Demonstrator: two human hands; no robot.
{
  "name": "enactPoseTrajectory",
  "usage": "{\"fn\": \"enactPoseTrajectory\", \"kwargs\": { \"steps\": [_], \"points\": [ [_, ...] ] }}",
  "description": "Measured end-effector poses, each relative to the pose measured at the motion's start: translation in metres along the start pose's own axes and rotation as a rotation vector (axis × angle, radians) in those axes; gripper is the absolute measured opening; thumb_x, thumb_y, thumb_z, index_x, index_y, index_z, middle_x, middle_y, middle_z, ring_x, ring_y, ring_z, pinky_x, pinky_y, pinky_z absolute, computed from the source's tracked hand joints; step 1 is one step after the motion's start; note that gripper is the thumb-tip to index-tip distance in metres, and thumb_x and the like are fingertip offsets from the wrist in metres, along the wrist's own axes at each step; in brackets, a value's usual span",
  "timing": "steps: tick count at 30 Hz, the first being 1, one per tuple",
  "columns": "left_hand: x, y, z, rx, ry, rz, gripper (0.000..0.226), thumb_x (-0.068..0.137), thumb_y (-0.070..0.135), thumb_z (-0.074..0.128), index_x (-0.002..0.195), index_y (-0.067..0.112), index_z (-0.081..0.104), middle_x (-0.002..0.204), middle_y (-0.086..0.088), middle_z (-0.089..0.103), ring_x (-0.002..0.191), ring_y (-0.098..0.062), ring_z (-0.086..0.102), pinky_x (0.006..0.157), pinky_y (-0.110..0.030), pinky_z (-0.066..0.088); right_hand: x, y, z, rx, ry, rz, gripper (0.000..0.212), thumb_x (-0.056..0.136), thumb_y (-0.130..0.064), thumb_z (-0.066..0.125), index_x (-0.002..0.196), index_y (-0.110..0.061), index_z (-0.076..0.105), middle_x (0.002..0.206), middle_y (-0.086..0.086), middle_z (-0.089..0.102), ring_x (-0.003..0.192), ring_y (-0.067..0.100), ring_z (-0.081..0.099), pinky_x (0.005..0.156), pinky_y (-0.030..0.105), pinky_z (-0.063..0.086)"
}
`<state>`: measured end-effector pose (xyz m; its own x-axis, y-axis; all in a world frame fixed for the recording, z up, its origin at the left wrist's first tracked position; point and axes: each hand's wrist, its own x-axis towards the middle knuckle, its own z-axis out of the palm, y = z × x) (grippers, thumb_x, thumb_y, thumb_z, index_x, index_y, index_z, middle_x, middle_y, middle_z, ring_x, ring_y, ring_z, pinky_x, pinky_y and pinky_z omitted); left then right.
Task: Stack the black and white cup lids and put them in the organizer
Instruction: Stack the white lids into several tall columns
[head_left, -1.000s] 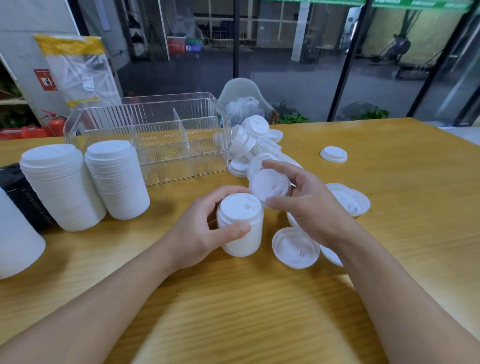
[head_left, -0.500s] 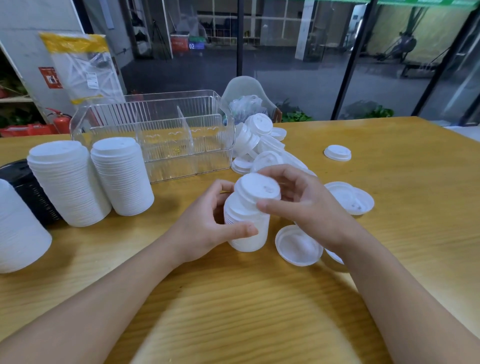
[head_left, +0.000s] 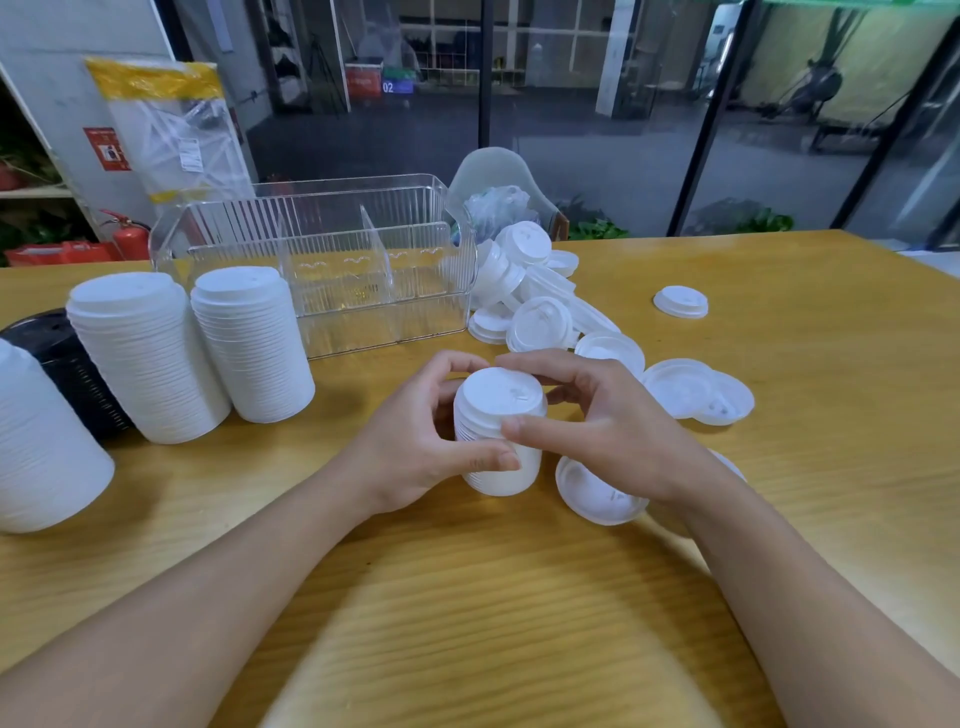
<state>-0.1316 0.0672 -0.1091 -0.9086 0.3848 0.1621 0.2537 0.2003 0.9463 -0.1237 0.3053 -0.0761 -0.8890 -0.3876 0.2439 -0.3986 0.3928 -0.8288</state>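
My left hand (head_left: 415, 447) and right hand (head_left: 602, 431) both curl around the short lid stack (head_left: 497, 436), standing on the worktop (head_left: 519, 597) in front of the organizer (head_left: 332, 270). I should press evenly so the top lid seats squarely.

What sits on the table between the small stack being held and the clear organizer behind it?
In the head view, only bare wooden table lies between the held stack and the organizer; both hands' fingertips curl over the stack's far side.

Short white lid stack (head_left: 500, 431) upright on table; clear organizer (head_left: 332, 270) behind (empty).
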Motion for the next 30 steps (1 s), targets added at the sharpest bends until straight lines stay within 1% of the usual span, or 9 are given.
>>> {"fn": "enactPoseTrajectory", "kwargs": {
  "steps": [5,8,10,13,17,21,23,27,30],
  "points": [
    [-0.002,0.0,0.0,0.037,-0.03,0.05,0.082,0.078,0.041,0.098,0.144,0.035,0.05,0.13,0.004,0.079,0.12,-0.02,0.075,0.101,-0.046,0.061,-0.003,-0.001,-0.004,0.017,-0.055,-0.003,0.053,0.093,-0.026,0.088,0.141,-0.034,0.069,0.132,-0.012,0.075,0.131,0.013,0.066,0.114,0.053,0.048],
    [-0.003,0.001,0.0,0.044,-0.032,0.058,0.069,0.088,0.038,0.092,0.144,0.033,0.053,0.132,0.005,0.077,0.121,-0.019,0.074,0.101,-0.043,0.059,-0.007,0.0,-0.006,0.035,-0.053,0.024,0.06,0.091,-0.027,0.089,0.145,-0.031,0.065,0.134,-0.013,0.074,0.132,0.012,0.065,0.115,0.052,0.048],
    [-0.003,0.001,0.0,0.044,-0.037,0.07,0.062,0.091,0.033,0.088,0.144,0.029,0.056,0.134,0.003,0.076,0.123,-0.021,0.073,0.1,-0.04,0.058,-0.011,-0.001,-0.008,0.044,-0.012,0.041,0.062,0.091,-0.029,0.089,0.148,-0.03,0.063,0.137,-0.014,0.072,0.134,0.009,0.064,0.115,0.051,0.048],
    [-0.004,0.0,-0.002,0.046,-0.033,0.072,0.063,0.09,0.04,0.087,0.145,0.027,0.059,0.135,0.002,0.074,0.124,-0.022,0.072,0.102,-0.044,0.058,-0.023,0.001,-0.012,0.096,0.108,0.029,0.046,0.096,-0.023,0.084,0.14,-0.027,0.069,0.135,-0.01,0.074,0.129,0.015,0.067,0.111,0.052,0.051],
    [-0.005,0.0,-0.002,0.065,-0.033,0.075,0.06,0.092,0.04,0.085,0.145,0.029,0.06,0.134,0.004,0.074,0.123,-0.02,0.071,0.104,-0.046,0.058,-0.05,0.006,-0.017,-0.101,0.18,0.07,0.026,0.094,-0.031,0.085,0.118,-0.035,0.077,0.123,-0.018,0.076,0.125,0.008,0.066,0.11,0.044,0.048],
    [-0.006,0.003,-0.001,0.057,-0.041,0.08,0.058,0.091,0.039,0.083,0.144,0.029,0.06,0.132,0.005,0.075,0.122,-0.017,0.072,0.1,-0.036,0.057,-0.078,0.007,-0.011,-0.373,0.128,0.118,0.038,0.081,-0.053,0.089,0.114,-0.044,0.072,0.126,-0.024,0.069,0.132,0.001,0.052,0.109,0.034,0.044],
    [-0.008,0.004,-0.001,0.052,-0.044,0.078,0.058,0.091,0.039,0.083,0.143,0.029,0.06,0.132,0.004,0.075,0.121,-0.017,0.072,0.099,-0.035,0.057,-0.085,0.009,-0.009,-0.46,0.116,0.082,0.04,0.08,-0.054,0.09,0.114,-0.044,0.071,0.121,-0.027,0.068,0.13,-0.009,0.043,0.113,0.03,0.036],
    [-0.011,0.005,0.001,0.06,-0.052,0.091,0.057,0.091,0.04,0.083,0.142,0.03,0.06,0.132,0.003,0.075,0.12,-0.019,0.072,0.1,-0.042,0.059,-0.085,0.02,-0.004,-0.618,0.142,-0.047,0.023,0.091,-0.045,0.083,0.106,-0.034,0.069,0.108,-0.021,0.072,0.116,-0.001,0.063,0.129,0.04,0.02],
    [-0.013,0.006,0.001,0.07,-0.051,0.1,0.057,0.092,0.042,0.083,0.142,0.03,0.06,0.133,0.004,0.075,0.122,-0.019,0.071,0.102,-0.044,0.058,-0.082,0.023,-0.001,-0.627,0.17,-0.079,0.007,0.103,-0.035,0.072,0.101,-0.028,0.07,0.095,-0.015,0.073,0.099,0.007,0.068,0.128,0.037,0.024]
  ]
}}
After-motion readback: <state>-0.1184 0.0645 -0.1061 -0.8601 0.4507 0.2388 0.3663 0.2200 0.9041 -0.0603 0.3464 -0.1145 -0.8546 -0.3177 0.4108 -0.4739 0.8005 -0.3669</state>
